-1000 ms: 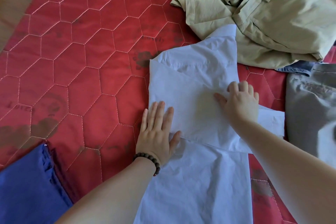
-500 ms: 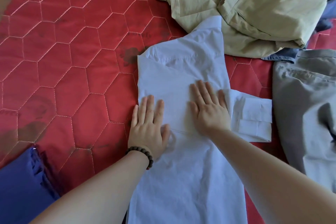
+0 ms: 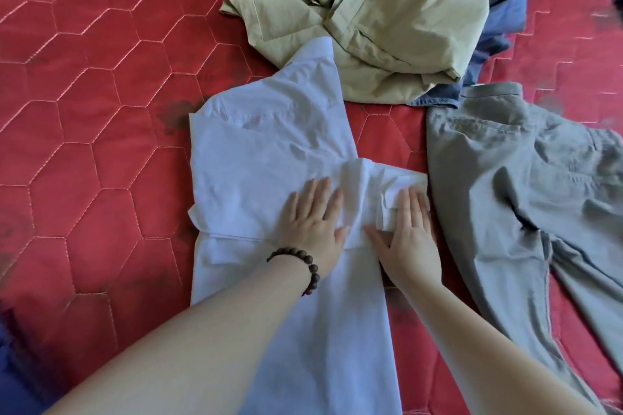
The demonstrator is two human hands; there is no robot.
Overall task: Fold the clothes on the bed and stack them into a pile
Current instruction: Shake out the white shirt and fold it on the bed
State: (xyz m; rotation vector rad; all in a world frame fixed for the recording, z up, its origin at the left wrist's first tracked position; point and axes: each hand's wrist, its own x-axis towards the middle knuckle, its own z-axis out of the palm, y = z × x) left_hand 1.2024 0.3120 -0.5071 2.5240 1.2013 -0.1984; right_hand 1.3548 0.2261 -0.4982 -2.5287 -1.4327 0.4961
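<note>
Clothes lying on the red bed (image 3: 84, 145): white shirt (image 3: 263, 152) is sitting mid-bed, grey trousers (image 3: 526, 185) right of shirt, khaki heap (image 3: 387, 27) beyond it. Since a moment ago the sleeve (image 3: 381, 199) is getting bunched inward. Left hand (image 3: 313, 222) and right hand (image 3: 409, 236) are pressing flat, fingers spread, so sleeve fold is nearly done.
</note>
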